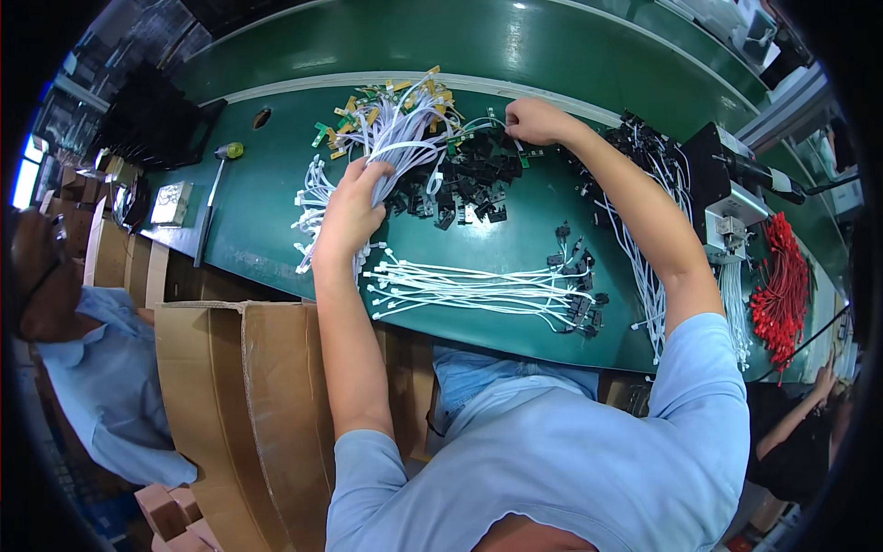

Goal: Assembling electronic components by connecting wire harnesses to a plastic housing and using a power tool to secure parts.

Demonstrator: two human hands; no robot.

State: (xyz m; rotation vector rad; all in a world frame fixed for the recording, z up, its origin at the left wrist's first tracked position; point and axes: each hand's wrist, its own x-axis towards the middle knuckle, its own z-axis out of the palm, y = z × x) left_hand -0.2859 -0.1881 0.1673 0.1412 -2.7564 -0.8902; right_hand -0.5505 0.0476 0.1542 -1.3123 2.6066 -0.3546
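My left hand (354,204) is closed around a thick bundle of white cables (405,133) at the back left of the green table. Small green and yellow tabs (345,124) fan out from the bundle's far end. To its right, my right hand (536,122) is pinched together near a small green cable end; its fingertips hide what they hold. Below and between the hands lies a heap of small black plastic parts (474,179). Nearer to me, a row of white cables (469,287) with black connectors (581,308) at their right ends rests flat.
On the right are more white cables (644,239), a bench machine (731,225) and a red cable bundle (780,290). A hammer-like tool (216,193) and a small metal box (171,204) lie left. Cardboard boxes (207,386) and another person (106,377) are beside me.
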